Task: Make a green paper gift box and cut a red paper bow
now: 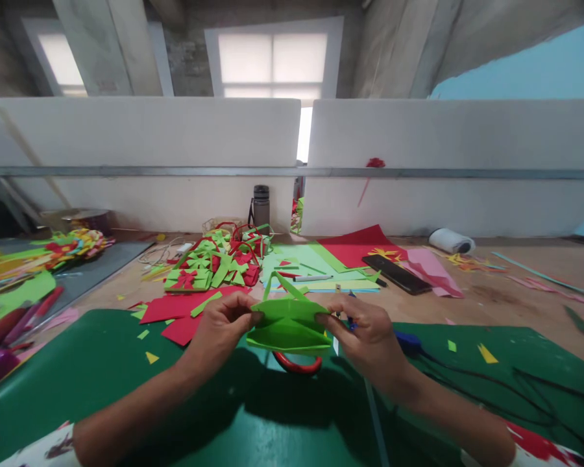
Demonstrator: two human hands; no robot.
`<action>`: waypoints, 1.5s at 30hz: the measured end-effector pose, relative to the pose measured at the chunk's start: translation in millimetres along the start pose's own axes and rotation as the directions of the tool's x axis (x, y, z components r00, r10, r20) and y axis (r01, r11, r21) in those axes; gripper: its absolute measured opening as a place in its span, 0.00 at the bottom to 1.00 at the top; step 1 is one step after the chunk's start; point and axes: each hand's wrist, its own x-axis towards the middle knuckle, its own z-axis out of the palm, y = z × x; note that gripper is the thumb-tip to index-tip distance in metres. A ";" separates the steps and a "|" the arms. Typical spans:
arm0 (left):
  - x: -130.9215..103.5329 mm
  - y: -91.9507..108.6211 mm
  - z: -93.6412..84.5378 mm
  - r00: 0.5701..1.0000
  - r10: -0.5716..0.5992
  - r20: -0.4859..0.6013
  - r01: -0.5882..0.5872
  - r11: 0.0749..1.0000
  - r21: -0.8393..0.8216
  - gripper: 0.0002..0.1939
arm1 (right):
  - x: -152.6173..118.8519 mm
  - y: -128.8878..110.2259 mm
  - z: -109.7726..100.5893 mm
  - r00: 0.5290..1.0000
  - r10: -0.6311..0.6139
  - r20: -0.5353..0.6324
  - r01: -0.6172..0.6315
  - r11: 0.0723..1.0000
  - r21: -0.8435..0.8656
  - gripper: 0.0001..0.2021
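Between both hands, above the green mat, is a small bright-green handbag (288,322) of paper or felt, its mouth spread and a thin strap arching up at the back. My left hand (231,318) pinches its left end between thumb and fingers. At the right end, my right hand (365,324) pinches it the same way. Below the bag shows a red curved handle (299,368), perhaps of scissors; the rest of it is hidden. Past my left hand lie red sheets (182,308) and a pile of small green and red bags (219,263).
A black phone (396,274) lies beyond my right hand, near pink and red sheets. Dark cords run from a blue tool (409,342) across the green mat (170,415). A dark bottle (261,207) stands at the back; a white roll (451,240) lies back right. Coloured paper fills the left.
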 end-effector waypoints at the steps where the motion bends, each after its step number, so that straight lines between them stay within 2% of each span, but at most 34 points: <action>1: -0.7 0.7 -1.4 0.997 0.082 0.000 -0.082 0.992 0.098 0.04 | -0.5 1.0 -1.4 0.999 -0.054 -0.007 0.054 0.998 -0.025 0.05; 3: -2.7 2.0 -3.7 0.971 0.239 0.019 -0.236 0.941 0.243 0.02 | -1.6 3.0 -3.9 0.989 -0.147 -0.008 0.146 0.987 -0.072 0.05; 5: -5.1 3.1 -5.0 0.938 0.337 0.074 -0.343 0.885 0.314 0.02 | -2.8 4.2 -5.3 0.981 -0.196 0.007 0.196 0.975 -0.107 0.06; 8: -8.8 4.9 -5.0 0.921 0.362 0.141 -0.389 0.854 0.347 0.05 | -4.6 2.8 -5.7 0.976 -0.217 0.033 0.220 0.967 -0.131 0.06; 11: -10.5 6.5 -3.7 0.957 0.270 0.110 -0.291 0.893 0.343 0.06 | -5.7 -1.8 -5.5 0.985 -0.157 0.075 0.165 0.978 -0.125 0.08; 14: -9.7 7.5 -2.1 0.986 0.125 0.109 -0.150 0.952 0.268 0.07 | -6.5 -5.4 -4.2 0.994 0.006 0.107 0.003 0.996 -0.089 0.09; 18: -8.6 9.0 -1.2 0.992 -0.009 0.130 -0.017 0.980 0.196 0.09 | -8.7 -3.9 -0.1 0.963 0.208 0.174 -0.203 0.978 -0.046 0.12; 22: -10.4 7.2 -3.3 0.989 -0.052 0.136 0.022 0.977 0.212 0.11 | -13.2 0.6 4.0 0.927 0.308 0.216 -0.305 0.951 -0.045 0.14; 28: -10.7 2.3 -0.6 0.979 -0.168 0.118 0.142 0.969 0.202 0.13 | -17.8 3.5 7.8 0.841 0.445 0.307 -0.463 0.886 -0.015 0.15; 34: -11.5 3.1 6.2 0.945 -0.309 0.110 0.301 0.950 0.087 0.14 | -18.8 9.1 9.5 0.712 0.581 0.395 -0.657 0.750 0.080 0.17; 41: -10.3 -0.8 5.5 0.944 -0.309 0.117 0.307 0.951 0.036 0.15 | -16.6 7.6 11.4 0.646 0.621 0.443 -0.729 0.675 0.116 0.17; 43: -9.8 -0.6 4.8 0.951 -0.293 0.103 0.291 0.956 0.032 0.15 | -17.0 7.8 13.3 0.647 0.610 0.458 -0.729 0.671 0.136 0.17; 45: -9.9 1.5 3.9 0.961 -0.260 0.089 0.255 0.965 0.065 0.14 | -17.4 8.8 14.9 0.668 0.593 0.450 -0.709 0.690 0.144 0.15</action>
